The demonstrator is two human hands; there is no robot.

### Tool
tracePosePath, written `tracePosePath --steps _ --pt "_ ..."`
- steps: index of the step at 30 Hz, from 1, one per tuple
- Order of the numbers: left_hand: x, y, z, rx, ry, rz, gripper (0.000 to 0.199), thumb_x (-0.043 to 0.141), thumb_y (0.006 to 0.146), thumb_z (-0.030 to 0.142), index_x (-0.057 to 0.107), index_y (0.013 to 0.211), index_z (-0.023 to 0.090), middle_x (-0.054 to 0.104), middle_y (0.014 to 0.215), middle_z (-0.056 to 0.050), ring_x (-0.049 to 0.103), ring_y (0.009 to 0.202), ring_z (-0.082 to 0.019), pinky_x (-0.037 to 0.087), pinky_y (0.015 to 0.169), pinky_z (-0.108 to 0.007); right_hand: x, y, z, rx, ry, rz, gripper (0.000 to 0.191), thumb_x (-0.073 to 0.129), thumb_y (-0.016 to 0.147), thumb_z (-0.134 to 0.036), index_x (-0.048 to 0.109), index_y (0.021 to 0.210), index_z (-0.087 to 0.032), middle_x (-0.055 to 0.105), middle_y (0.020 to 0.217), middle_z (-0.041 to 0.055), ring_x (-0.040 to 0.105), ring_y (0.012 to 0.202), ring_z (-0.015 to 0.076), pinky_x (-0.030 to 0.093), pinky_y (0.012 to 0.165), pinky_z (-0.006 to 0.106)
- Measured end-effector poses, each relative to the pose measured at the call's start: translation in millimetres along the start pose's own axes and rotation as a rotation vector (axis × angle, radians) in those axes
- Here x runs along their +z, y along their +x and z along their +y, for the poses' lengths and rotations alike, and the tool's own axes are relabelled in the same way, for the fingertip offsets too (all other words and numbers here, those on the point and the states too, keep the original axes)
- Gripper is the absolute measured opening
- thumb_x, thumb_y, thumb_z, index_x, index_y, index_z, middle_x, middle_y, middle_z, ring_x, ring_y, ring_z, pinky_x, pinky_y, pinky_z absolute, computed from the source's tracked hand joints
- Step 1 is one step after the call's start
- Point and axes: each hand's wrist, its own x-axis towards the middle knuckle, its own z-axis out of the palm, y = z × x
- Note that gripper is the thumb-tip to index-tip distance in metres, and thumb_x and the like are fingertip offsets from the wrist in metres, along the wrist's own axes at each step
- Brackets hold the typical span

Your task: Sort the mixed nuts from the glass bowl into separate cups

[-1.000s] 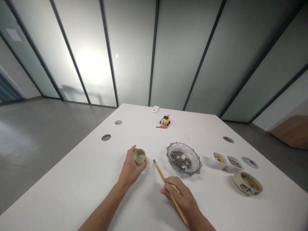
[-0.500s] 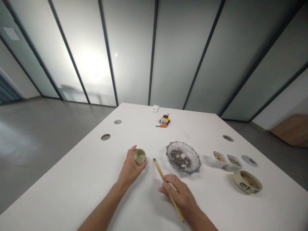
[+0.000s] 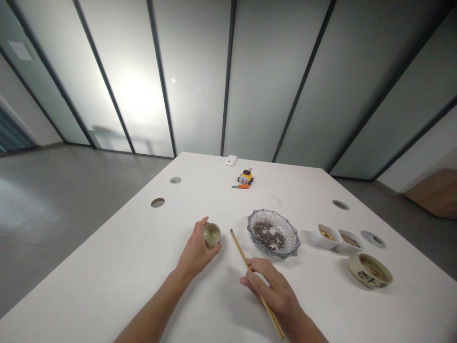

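Observation:
My left hand [image 3: 197,247] is closed around a small pale-green cup [image 3: 212,234], thumb on the near side and fingers behind it. The cup's inside looks bare. My right hand [image 3: 273,288] grips a pair of wooden chopsticks [image 3: 240,250], pressed together and pointing away from me. At their far end is a dark spot; whether it is a bean or the tip itself I cannot tell. The tips are just right of the cup, apart from it. Right of them, a scalloped glass bowl [image 3: 294,245] holds many dark, glossy, bean-like pieces [image 3: 269,236].
Two joined white dishes [image 3: 326,242] with pale pieces stand at the right, near a larger pale ceramic bowl [image 3: 369,271] with dark lettering. Farther back lie a toy vehicle [image 3: 245,176], an orange toy carrot [image 3: 243,186] and a white box-like object [image 3: 230,160]. The white tabletop [image 3: 135,267] has round holes.
My left hand and the cup have moved slightly right. The chopsticks and my right hand have also shifted a little right, with the tips slightly farther away from me.

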Motion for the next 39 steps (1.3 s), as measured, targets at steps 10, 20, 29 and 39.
tracePosePath --steps 10,20,29,39 --pt "11.8 -11.5 18.7 0.041 -0.013 -0.149 0.079 0.074 0.079 0.021 0.037 0.148 0.022 0.054 0.148 -0.015 0.056 0.137 -0.033 0.048 0.115 -0.051 -34.2 -0.8 5.4 0.216 0.068 0.321 0.007 0.068 0.097 -0.020 0.070 0.103 -0.020 0.076 0.092 0.0069 0.076 0.089 0.0203 0.065 0.080 0.032" --pt "24.0 -21.0 24.4 0.122 -0.019 -0.269 0.082 0.074 0.078 0.021 0.034 0.150 0.025 0.054 0.147 -0.013 0.056 0.137 -0.031 0.046 0.118 -0.049 -37.5 -42.6 86.4 0.471 -0.029 0.277 0.007 0.067 0.098 -0.027 0.072 0.097 -0.022 0.074 0.091 0.0051 0.071 0.084 0.0193 0.062 0.078 0.033" --pt "23.3 -19.4 25.5 0.114 -0.027 -0.285 0.081 0.073 0.078 0.021 0.035 0.149 0.023 0.054 0.148 -0.014 0.056 0.137 -0.031 0.045 0.119 -0.051 -36.4 -42.9 87.6 0.385 -0.018 0.221 0.004 0.066 0.098 -0.019 0.069 0.099 -0.022 0.071 0.093 0.0050 0.071 0.086 0.0177 0.060 0.079 0.029" --pt "21.8 -20.3 26.7 0.107 -0.030 -0.290 0.079 0.073 0.078 0.021 0.037 0.148 0.024 0.054 0.148 -0.013 0.056 0.137 -0.031 0.046 0.118 -0.049 -41.4 -39.7 81.3 0.337 -0.060 0.180 0.006 0.065 0.098 -0.019 0.071 0.099 -0.022 0.072 0.092 0.0055 0.072 0.083 0.0185 0.060 0.074 0.029"
